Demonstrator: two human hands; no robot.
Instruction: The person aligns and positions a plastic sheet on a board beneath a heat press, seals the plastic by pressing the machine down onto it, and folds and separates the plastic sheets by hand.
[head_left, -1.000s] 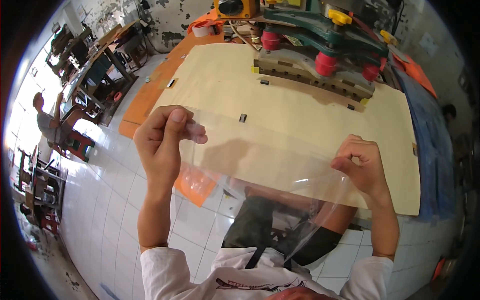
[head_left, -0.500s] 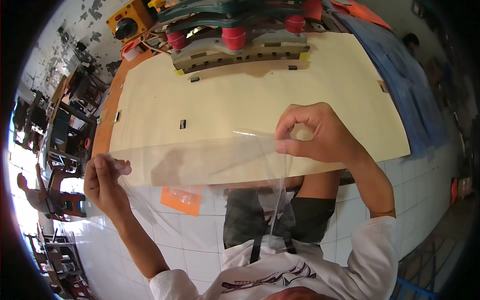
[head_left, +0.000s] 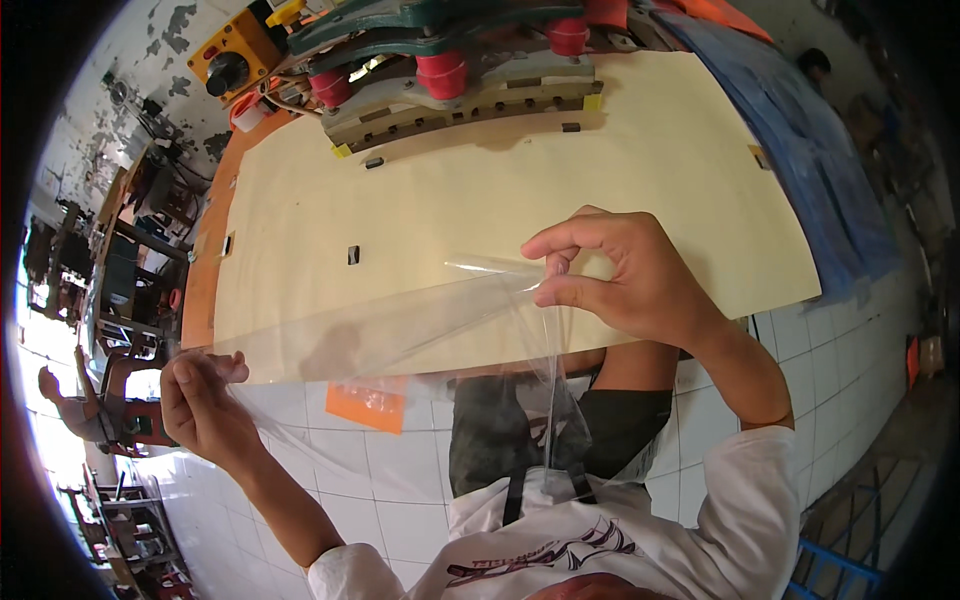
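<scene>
One thin, clear, flexible plastic sheet (head_left: pixel 410 318) hangs between the person's two hands, above the near edge of a table covered with a broad cream board (head_left: pixel 480 200). The left hand (head_left: pixel 207 408) is closed, its thumb pressed against the curled fingers on the sheet's left end. The right hand (head_left: pixel 632 272) pinches the other end between thumb and fingertips, with a rounded gap behind the pinch and the index finger reaching forward. The sheet's upper edge slants up from left to right, and folds drop below the right hand toward the person's dark shorts (head_left: pixel 500 440). Small dark blocks lie on the board, one (head_left: pixel 353 255) of them between the sheet and a green metal press frame (head_left: pixel 390 45) with red cylindrical mounts. Beneath that frame is a long metal bar (head_left: pixel 465 112) with yellow ends. A yellow control box (head_left: pixel 235 55) with a black knob stands at the far left, and blue plastic sheeting (head_left: pixel 800 160) lies along the right. A bright orange square piece (head_left: pixel 365 408) shows below the near edge.
</scene>
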